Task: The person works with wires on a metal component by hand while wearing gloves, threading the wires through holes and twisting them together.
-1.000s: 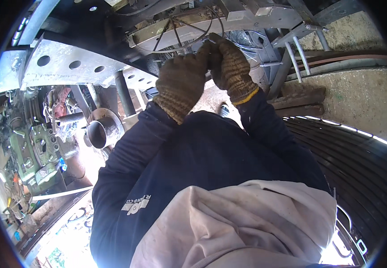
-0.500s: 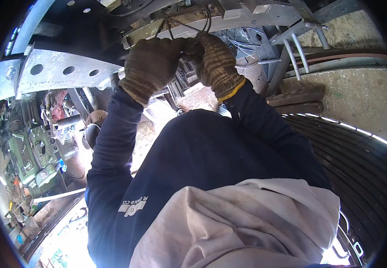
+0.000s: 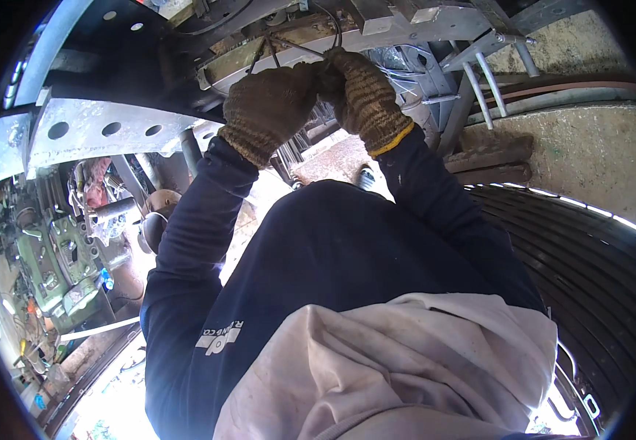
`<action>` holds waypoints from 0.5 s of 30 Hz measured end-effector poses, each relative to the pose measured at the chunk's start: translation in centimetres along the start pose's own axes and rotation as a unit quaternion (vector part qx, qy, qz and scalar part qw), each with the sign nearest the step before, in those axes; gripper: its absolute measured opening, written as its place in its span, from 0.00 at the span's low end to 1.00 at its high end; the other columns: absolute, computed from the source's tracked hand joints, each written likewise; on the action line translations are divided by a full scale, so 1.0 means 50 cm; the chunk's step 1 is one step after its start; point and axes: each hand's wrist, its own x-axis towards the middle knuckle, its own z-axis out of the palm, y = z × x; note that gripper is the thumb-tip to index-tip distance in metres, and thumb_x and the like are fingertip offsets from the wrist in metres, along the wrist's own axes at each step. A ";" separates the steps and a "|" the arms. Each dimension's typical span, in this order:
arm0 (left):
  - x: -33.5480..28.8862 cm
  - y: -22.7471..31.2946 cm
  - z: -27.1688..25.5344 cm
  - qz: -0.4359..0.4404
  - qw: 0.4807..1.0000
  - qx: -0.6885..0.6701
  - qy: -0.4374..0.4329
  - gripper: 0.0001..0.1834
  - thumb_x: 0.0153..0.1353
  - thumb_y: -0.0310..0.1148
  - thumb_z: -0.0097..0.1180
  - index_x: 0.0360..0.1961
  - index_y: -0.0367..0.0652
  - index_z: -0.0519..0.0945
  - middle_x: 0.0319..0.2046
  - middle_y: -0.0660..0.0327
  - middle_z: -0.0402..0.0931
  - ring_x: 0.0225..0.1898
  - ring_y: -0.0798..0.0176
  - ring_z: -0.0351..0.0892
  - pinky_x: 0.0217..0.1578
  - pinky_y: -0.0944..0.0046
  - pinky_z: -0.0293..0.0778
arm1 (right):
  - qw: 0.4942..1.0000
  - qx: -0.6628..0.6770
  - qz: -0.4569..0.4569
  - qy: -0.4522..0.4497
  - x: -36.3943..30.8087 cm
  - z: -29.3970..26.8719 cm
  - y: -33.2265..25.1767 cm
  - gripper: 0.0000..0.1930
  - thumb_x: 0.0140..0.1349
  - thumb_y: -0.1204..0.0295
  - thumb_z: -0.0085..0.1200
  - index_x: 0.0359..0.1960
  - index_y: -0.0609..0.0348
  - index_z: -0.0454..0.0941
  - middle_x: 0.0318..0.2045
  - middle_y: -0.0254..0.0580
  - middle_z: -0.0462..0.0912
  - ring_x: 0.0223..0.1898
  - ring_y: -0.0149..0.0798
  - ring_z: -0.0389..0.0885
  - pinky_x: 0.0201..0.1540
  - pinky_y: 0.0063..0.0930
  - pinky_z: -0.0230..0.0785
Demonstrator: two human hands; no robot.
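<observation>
Both hands wear brown ribbed knit gloves and meet in front of a metal frame beam [image 3: 398, 35]. My left hand [image 3: 270, 104] is closed, its fingers curled and pressed toward the right one. My right hand [image 3: 362, 95], with a yellow cuff edge, is closed too, its fingertips touching the left's. Whatever lies between the fingers is hidden by the gloves. A thin dark cable [image 3: 339, 31] loops down from the beam to just above my right hand. Thin dark rods [image 3: 274, 53] stick out behind my left hand.
A pale metal plate with round holes [image 3: 131, 126] spans the left. Below it stands a green machine [image 3: 57, 264]. Metal bars [image 3: 480, 88] jut out at the right, before a concrete wall [image 3: 574, 161]. Dark corrugated sheeting [image 3: 582, 271] curves along the lower right.
Both gloved hands have shifted a little to the right, staying together and closed. My left forearm has swung rightward with them.
</observation>
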 end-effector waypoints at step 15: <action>-0.015 -0.075 -0.015 0.081 0.994 -0.075 0.027 0.16 0.68 0.47 0.57 0.29 0.47 0.84 0.21 0.56 0.80 0.25 0.51 0.83 0.27 0.52 0.76 | 0.980 0.181 0.087 0.013 -0.028 0.046 -0.027 0.14 0.66 0.64 0.64 0.47 0.57 0.79 0.39 0.40 0.86 0.39 0.35 0.86 0.41 0.34 0.81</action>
